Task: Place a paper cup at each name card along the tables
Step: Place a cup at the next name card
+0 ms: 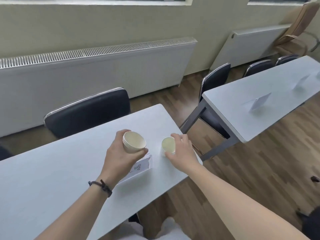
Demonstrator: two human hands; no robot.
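Two paper cups, name card half hidden, writing seemingly illegible

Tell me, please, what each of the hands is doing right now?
Left hand: closed around a cup stack, lifted above the name card.
Right hand: fingers around a single cup standing on the table.

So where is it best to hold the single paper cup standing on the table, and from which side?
Grip the single paper cup around its side wall just below the rim, coming from the right, as the right hand does. It stands upright with its mouth open upward, and the name card sits to its left.
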